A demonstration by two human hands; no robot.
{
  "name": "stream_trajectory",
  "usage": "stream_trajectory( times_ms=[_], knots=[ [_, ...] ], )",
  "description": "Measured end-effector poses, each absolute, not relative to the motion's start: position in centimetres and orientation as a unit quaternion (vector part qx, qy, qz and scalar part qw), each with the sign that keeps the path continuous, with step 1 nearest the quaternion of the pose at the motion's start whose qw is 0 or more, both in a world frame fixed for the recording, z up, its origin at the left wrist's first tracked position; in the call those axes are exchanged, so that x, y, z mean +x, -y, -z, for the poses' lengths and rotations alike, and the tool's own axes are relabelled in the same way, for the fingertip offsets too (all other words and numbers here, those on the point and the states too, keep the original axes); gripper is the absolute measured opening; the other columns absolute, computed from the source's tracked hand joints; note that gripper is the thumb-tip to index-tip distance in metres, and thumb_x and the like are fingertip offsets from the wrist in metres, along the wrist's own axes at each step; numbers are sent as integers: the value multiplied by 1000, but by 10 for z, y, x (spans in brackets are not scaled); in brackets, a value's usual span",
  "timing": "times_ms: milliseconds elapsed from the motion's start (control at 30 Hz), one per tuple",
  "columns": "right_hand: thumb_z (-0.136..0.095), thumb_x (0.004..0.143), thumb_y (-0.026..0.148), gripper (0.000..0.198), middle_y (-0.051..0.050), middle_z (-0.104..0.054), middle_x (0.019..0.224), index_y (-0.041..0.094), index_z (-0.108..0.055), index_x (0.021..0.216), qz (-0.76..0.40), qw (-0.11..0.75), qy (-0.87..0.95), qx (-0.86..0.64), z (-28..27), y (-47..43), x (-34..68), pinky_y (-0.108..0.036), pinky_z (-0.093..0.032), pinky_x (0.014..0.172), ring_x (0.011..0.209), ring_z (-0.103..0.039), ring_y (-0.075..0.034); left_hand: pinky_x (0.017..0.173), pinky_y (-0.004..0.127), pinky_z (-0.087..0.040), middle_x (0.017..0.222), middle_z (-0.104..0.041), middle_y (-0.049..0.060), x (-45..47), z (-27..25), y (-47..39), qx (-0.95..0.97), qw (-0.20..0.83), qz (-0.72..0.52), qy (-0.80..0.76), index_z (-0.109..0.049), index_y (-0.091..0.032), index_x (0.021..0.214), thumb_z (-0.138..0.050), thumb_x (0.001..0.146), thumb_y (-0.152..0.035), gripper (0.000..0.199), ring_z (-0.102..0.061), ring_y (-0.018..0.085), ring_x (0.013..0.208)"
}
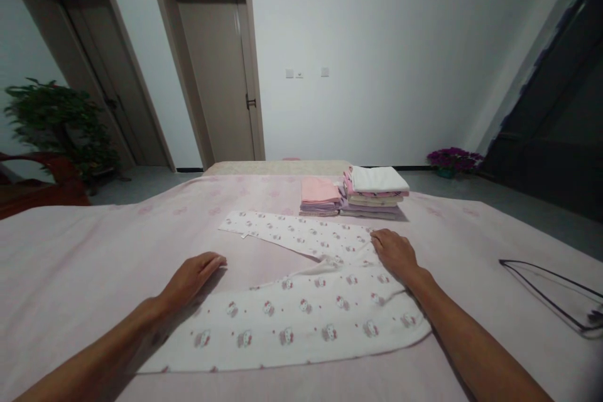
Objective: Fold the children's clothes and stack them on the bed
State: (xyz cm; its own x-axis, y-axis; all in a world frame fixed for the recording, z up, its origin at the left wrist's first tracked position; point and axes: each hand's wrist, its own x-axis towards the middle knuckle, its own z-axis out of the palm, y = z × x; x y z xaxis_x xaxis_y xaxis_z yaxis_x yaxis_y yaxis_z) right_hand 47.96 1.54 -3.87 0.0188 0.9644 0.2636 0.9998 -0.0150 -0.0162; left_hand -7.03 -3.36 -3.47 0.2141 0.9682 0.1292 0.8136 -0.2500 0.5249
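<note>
A pair of white trousers [304, 305] printed with small cat faces lies spread flat, its two legs reaching to the left and its waist end at the right. At the far corner of the waist end, my right hand [394, 254] has its fingers curled on the cloth edge. My left hand [196, 273] hovers just beyond the near leg, beside the gap between the legs. Its fingers are pressed together and no cloth shows in them. My left forearm covers part of the near leg's end.
Behind the trousers, folded clothes stand in a short pink-topped stack [320, 191] and a taller white-topped stack [379, 181]. A black wire hanger [541, 292] lies at the right. Everything rests on a pink bedspread [85, 264]. Doors and a white wall are beyond.
</note>
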Motion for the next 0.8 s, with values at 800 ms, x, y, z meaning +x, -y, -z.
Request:
stream_trajectory(
  times_ms=[800],
  knots=[
    [-41,93,21,47,-15,-50,147,13,-54,138,139,229,621,-737,66,-27,502,-40,-40,107,131,-48,-28,85,37,-51,132,-63,18,-62,50,-166,612,48,-139,-777,-62,-21,132,-59,77,-25,55,-64,32,113]
  ],
)
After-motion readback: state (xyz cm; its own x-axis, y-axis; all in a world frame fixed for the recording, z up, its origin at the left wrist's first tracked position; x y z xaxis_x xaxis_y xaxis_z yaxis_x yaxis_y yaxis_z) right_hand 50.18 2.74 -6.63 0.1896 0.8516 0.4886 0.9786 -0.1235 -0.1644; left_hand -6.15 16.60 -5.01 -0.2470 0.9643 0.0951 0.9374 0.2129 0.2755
